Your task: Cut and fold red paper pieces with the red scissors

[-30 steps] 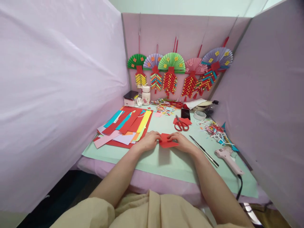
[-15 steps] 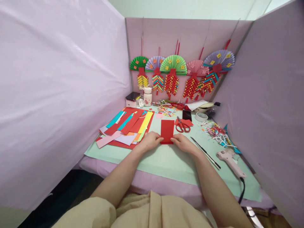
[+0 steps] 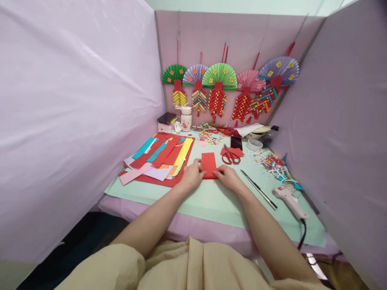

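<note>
A red paper piece (image 3: 209,164) lies in front of me, with a narrow fold along its near edge. My left hand (image 3: 193,175) grips its near left corner between thumb and fingers. At the near right corner, my right hand (image 3: 227,175) pinches the paper the same way. Red-handled scissors (image 3: 231,156) lie just beyond my right hand, partly over another red paper scrap (image 3: 238,151). To the left is a stack of coloured paper strips and sheets (image 3: 163,157).
A pen-like stick (image 3: 259,189) and a pink glue gun (image 3: 290,200) lie on the right. Paper shreds (image 3: 276,164), a tape roll (image 3: 254,144) and a phone (image 3: 236,142) sit farther back. A white bottle (image 3: 186,120) stands behind. Paper fan ornaments (image 3: 219,76) hang on the back wall.
The red paper now appears narrower and slightly tilted, with my hands closer together around it. The whole view has shifted slightly; other things on the table lie as before.
</note>
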The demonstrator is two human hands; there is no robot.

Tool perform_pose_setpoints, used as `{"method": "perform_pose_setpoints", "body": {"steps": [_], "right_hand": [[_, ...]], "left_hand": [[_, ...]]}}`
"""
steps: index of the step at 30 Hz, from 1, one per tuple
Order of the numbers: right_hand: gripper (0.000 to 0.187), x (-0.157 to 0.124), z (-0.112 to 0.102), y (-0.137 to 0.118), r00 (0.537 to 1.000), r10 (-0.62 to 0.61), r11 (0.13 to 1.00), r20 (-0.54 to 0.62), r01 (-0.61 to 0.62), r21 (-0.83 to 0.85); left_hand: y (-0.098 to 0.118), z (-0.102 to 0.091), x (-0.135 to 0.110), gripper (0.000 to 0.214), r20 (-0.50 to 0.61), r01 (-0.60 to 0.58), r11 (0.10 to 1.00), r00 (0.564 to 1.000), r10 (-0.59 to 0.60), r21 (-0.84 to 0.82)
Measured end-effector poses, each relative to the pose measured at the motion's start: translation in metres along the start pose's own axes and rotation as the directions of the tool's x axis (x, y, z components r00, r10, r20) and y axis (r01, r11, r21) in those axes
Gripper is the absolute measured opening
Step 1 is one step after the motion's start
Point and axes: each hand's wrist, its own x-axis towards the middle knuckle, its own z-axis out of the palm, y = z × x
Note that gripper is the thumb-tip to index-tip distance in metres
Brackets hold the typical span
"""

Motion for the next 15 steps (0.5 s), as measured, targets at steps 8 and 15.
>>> {"method": "perform_pose_setpoints", "body": {"steps": [8, 15], "right_hand": [[0.024, 0.0016, 0.0042, 0.0053, 1.000, -0.002, 1.000, -0.014, 0.002, -0.011], [0.019, 0.0023, 0.0082, 0.0084, 0.999, -0.019, 0.999, -0.041, 0.018, -0.037]], "left_hand": [[0.0009, 0.0030, -0.0005, 0.046, 0.001, -0.009, 1.000, 1.000, 0.009, 0.027], [0.0051, 0.0054, -0.0031, 0.049, -0.017, -0.013, 0.995, 1.000, 0.014, 0.098]]}}
